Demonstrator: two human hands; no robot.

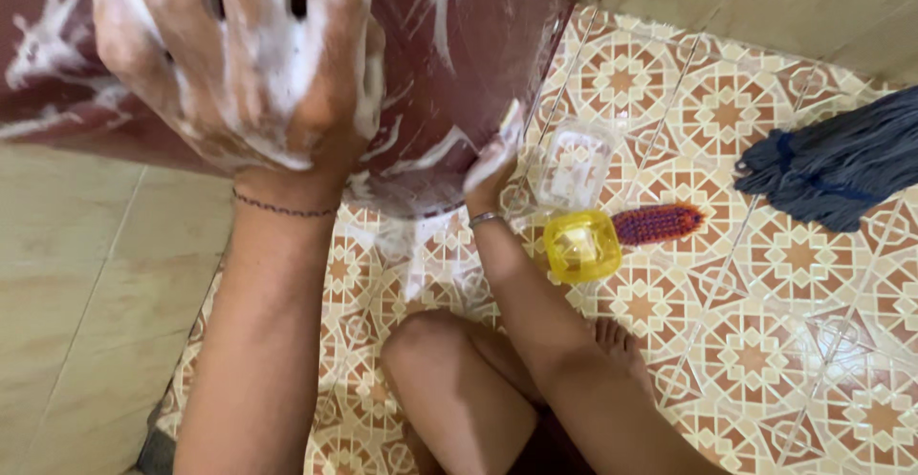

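Left hand (244, 64) flat, fingers spread, soapy palm pressed on maroon basin (449, 45). Right hand (492, 164) gripping basin's lower rim, just beside. Yellow soap dish (581, 246) and brush (658, 223) right of right grip, on tiled floor (794, 303).

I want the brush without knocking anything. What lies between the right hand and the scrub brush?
In the head view, a clear lid and a yellow soap dish lie between the right hand and the scrub brush.

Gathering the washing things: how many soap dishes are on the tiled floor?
2: a yellow soap dish beside the brush, and a clear soap dish just above it. The maroon panel may hide more.
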